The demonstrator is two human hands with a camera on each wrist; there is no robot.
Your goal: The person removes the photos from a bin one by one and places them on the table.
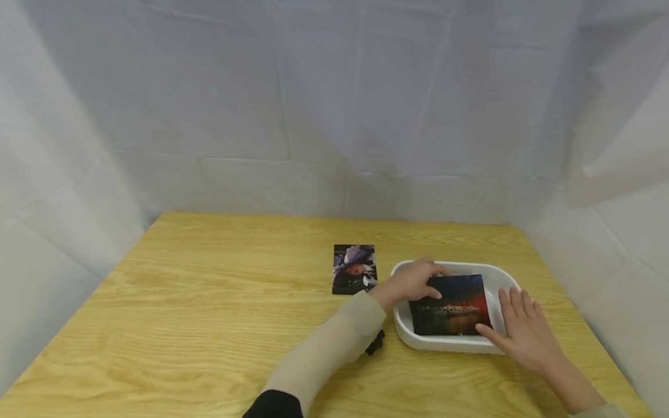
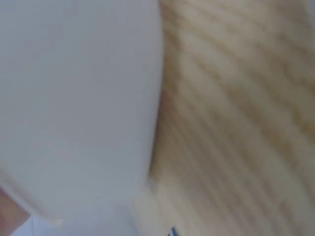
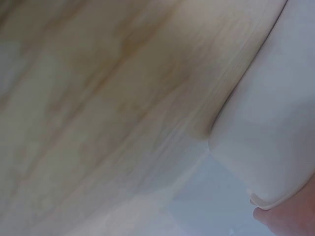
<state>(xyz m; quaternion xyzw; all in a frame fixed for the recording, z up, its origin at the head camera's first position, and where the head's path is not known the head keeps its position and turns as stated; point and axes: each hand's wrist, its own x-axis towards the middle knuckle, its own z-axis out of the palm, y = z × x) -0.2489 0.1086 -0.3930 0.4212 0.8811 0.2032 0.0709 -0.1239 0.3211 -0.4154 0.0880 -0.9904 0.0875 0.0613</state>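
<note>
A dark photo card (image 1: 450,307) with blue and red tones lies tilted inside a white oval tray (image 1: 444,343). My left hand (image 1: 413,281) reaches over the tray's left end and pinches the card's upper left corner, thumb on its face and fingers at its far edge. Spread along the tray's right side is my right hand (image 1: 528,334), its fingers straight over the rim and its thumb touching the card's lower right corner. In the left wrist view the tray's outer wall (image 2: 78,98) fills the left side. The right wrist view shows the tray wall (image 3: 270,132) and a bit of finger (image 3: 290,214).
A second photo card (image 1: 354,269), with purple and black tones, lies on the wooden table (image 1: 209,302) left of the tray. A small black object (image 1: 375,343) shows beside the left sleeve. White sheeting (image 1: 313,104) hangs behind and at both sides.
</note>
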